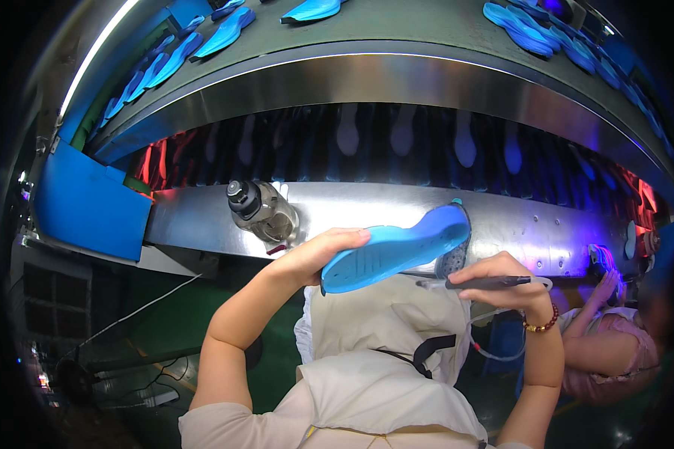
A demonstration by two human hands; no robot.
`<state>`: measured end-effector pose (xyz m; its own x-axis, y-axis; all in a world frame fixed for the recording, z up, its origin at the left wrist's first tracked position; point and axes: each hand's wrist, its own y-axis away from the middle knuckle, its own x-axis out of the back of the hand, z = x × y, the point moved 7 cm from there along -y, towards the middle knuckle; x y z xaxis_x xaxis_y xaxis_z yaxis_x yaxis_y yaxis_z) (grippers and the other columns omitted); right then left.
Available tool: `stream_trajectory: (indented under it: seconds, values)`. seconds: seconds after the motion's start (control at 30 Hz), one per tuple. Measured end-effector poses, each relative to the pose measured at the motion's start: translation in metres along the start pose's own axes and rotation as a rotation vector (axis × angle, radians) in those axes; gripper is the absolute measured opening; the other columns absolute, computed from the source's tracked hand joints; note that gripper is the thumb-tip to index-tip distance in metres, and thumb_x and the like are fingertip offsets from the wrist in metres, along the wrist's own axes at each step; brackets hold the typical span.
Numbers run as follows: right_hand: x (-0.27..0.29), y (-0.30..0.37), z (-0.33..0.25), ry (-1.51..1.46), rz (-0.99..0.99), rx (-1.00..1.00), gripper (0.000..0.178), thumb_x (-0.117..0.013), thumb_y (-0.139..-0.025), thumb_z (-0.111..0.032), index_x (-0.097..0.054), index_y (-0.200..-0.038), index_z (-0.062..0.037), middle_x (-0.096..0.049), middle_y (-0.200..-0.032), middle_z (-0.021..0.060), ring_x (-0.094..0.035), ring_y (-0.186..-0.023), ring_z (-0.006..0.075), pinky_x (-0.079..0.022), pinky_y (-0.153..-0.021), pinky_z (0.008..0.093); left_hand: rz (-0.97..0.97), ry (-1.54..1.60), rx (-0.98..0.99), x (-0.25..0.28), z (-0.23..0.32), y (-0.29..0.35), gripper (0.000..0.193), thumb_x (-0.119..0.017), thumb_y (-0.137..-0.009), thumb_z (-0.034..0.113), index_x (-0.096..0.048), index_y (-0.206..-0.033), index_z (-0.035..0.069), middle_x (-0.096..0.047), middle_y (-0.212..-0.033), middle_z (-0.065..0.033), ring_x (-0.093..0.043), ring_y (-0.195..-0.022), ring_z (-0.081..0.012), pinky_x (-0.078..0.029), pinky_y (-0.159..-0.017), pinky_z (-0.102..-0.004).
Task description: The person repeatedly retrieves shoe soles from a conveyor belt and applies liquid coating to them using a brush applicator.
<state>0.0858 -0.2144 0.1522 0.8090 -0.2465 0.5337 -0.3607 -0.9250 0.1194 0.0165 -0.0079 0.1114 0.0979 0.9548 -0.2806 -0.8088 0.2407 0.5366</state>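
My left hand (pixel 323 257) grips one end of a bright blue shoe sole (pixel 397 251), thumb on top and the other fingers hidden beneath. The sole is tilted, with its far end raised to the right above the metal ledge. My right hand (pixel 505 283) is closed around a dark pen-shaped tool (pixel 494 283) with a clear hose at its back. Its thin tip points left, just below the sole and apart from it. Partly hidden behind the sole is a dark perforated piece (pixel 451 263).
A clear bottle with a black cap (pixel 266 211) stands on the metal ledge (pixel 337 196), left of the sole. Beyond it, blue soles (pixel 225 34) lie on a green conveyor belt (pixel 397 30). At the right, another person (pixel 603 337) works with their hands at the ledge.
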Motion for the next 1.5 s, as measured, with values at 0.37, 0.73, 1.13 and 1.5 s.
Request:
stream_trajectory:
  seconds: [0.37, 0.73, 1.13, 1.5]
  values:
    - [-0.010, -0.059, -0.019, -0.526, 0.469, -0.152, 0.020, -0.058, -0.079, -0.014, -0.059, -0.073, 0.0043, -0.059, -0.063, 0.0063, -0.057, -0.057, 0.0095, -0.045, -0.053, 0.0219, 0.010, 0.052, -0.289, -0.026, 0.007, -0.033, 0.040, -0.047, -0.089, 0.029, -0.051, -0.115, -0.002, -0.057, -0.091, -0.0063, -0.054, -0.076, -0.0112, -0.046, -0.067, -0.0254]
    - [-0.012, -0.084, 0.007, -0.612, 0.523, -0.252, 0.023, -0.056, -0.080, -0.017, -0.055, -0.069, 0.0042, -0.056, -0.058, 0.0079, -0.057, -0.048, 0.0119, -0.047, -0.044, 0.0215, 0.150, -0.011, -0.400, -0.013, -0.012, -0.056, 0.036, -0.045, -0.090, 0.029, -0.053, -0.109, -0.001, -0.056, -0.090, -0.0036, -0.050, -0.078, -0.0077, -0.041, -0.068, -0.0227]
    - [-0.013, -0.094, 0.024, -0.524, 0.486, -0.330, 0.025, -0.056, -0.080, -0.018, -0.052, -0.066, 0.0021, -0.055, -0.055, 0.0086, -0.057, -0.044, 0.0149, -0.047, -0.042, 0.0231, 0.245, 0.042, -0.360, -0.007, -0.029, -0.066, 0.031, -0.044, -0.090, 0.027, -0.056, -0.100, 0.000, -0.056, -0.083, -0.0031, -0.050, -0.069, -0.0076, -0.040, -0.060, -0.0219]
    - [-0.001, -0.089, 0.052, -0.562, 0.638, -0.323, 0.024, -0.055, -0.079, -0.017, -0.055, -0.067, 0.0044, -0.056, -0.057, 0.0093, -0.057, -0.043, 0.0142, -0.047, -0.041, 0.0226, 0.291, -0.012, -0.438, -0.013, -0.028, -0.056, 0.042, -0.045, -0.089, 0.026, -0.048, -0.121, 0.000, -0.056, -0.091, -0.0040, -0.049, -0.079, -0.0093, -0.041, -0.071, -0.0229]
